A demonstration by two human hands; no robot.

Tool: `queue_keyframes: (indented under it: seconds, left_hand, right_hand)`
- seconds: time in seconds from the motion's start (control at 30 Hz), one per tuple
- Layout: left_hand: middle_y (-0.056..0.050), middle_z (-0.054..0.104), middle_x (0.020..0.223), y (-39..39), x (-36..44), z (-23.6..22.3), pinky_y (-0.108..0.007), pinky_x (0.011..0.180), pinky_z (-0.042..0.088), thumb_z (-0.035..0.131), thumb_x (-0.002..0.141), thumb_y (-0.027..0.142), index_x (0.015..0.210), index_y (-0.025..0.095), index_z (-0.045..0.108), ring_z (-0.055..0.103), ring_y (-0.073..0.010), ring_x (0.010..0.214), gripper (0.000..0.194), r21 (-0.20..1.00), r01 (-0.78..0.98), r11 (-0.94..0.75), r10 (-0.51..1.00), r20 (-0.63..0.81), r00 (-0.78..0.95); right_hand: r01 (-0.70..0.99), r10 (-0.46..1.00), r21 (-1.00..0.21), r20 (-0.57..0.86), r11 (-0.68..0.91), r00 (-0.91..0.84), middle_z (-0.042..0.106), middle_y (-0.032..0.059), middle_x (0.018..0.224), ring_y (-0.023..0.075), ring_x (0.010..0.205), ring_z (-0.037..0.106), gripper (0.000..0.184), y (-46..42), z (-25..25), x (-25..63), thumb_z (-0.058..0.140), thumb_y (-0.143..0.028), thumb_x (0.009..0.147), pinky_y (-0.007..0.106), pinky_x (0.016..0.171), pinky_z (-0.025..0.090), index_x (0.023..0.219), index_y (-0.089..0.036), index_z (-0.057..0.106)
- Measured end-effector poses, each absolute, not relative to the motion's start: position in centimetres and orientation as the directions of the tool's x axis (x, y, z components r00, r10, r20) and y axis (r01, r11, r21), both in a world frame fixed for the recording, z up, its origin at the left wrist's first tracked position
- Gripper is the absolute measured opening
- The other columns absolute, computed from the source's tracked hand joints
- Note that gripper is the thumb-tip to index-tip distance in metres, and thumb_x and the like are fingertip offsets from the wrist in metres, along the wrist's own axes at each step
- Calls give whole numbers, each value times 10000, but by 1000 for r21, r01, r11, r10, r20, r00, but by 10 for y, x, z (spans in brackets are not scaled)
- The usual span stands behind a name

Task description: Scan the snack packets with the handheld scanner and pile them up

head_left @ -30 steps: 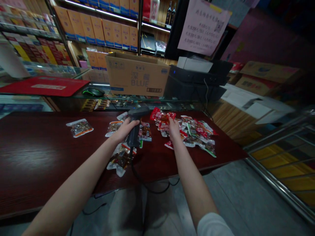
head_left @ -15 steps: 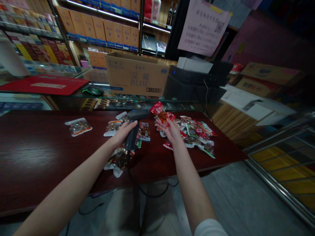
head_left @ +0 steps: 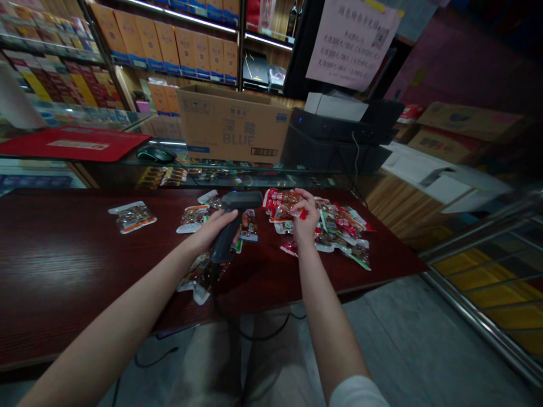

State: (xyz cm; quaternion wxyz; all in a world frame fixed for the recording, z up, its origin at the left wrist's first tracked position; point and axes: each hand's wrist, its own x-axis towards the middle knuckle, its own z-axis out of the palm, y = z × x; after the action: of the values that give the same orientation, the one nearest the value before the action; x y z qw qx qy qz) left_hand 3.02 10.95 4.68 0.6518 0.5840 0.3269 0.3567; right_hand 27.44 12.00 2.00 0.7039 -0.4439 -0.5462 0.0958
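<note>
My left hand [head_left: 212,230] is wrapped round the handle of a black barcode scanner [head_left: 241,199], its head pointing right towards the red packets. In my right hand [head_left: 307,213], the curled fingers grip a shiny red snack packet [head_left: 280,198], held low at the left side of a pile of snack packets [head_left: 339,226]. Part of the packet is hidden behind the fingers. Several clear and orange-edged packets [head_left: 193,218] lie around and under my left hand, and more [head_left: 201,277] are partly covered by my wrist. One single packet [head_left: 133,216] lies apart on the left.
The dark red wooden table [head_left: 63,265] carries the packets. Behind it, a glass counter holds a cardboard box [head_left: 235,127], a mouse [head_left: 156,154], a red mat [head_left: 72,144] and a black printer [head_left: 339,133]. The scanner's cable [head_left: 263,338] hangs over the table's front edge. A metal rack [head_left: 479,311] stands right.
My right hand has turned over and its fingers have curled in. The red packet has come down and lies flatter, nearer the pile. The scanner has barely moved.
</note>
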Motion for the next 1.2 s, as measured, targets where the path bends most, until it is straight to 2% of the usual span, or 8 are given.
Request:
queue_keyframes:
  seconds: [0.27,0.37,0.6,0.8,0.93,1.2]
  left_hand:
    - [-17,563,522,107,33,49,-248,444,369,541,822,661,970,145,664,493,-135,444,550,990,-127,62,815,23,580]
    - [-21,559,506,109,33,46,-241,436,366,529,828,671,964,129,659,496,-134,436,573,990,-120,76,809,9,587]
    - [-24,567,521,110,34,41,-231,407,352,515,846,662,998,107,654,500,-130,420,591,991,-104,81,816,-6,579]
    - [-20,558,510,107,36,42,-228,401,330,535,840,656,971,113,658,491,-126,409,572,989,-126,81,793,13,609]
    - [-28,571,524,107,37,41,-233,420,345,552,836,646,957,110,658,494,-124,422,560,988,-133,83,780,18,625]
    - [-29,592,604,105,38,42,-238,432,364,588,820,625,973,116,656,508,-119,452,536,981,-162,109,785,15,620]
  right_hand:
    - [382,580,-669,744,638,333,639,56,1095,219,1039,632,135,116,25,273,516,-166,686,418,951,468,558,-207,528]
    - [396,543,-638,770,661,333,659,39,1054,213,1003,639,116,119,23,275,528,-135,687,411,930,472,612,-210,577]
    - [442,476,-569,822,694,312,676,34,930,210,967,649,210,118,25,276,518,-65,696,408,931,483,746,-218,653]
    - [572,441,-516,853,637,279,638,49,984,233,1085,627,204,121,21,275,567,-95,733,426,983,472,818,-238,685]
    - [621,485,-515,842,591,236,658,60,1089,219,1094,620,347,122,15,274,511,-47,726,419,982,475,955,-245,680]
    - [583,535,-566,807,583,250,653,64,1017,218,1042,625,316,124,8,270,457,-20,689,405,936,492,905,-220,574]
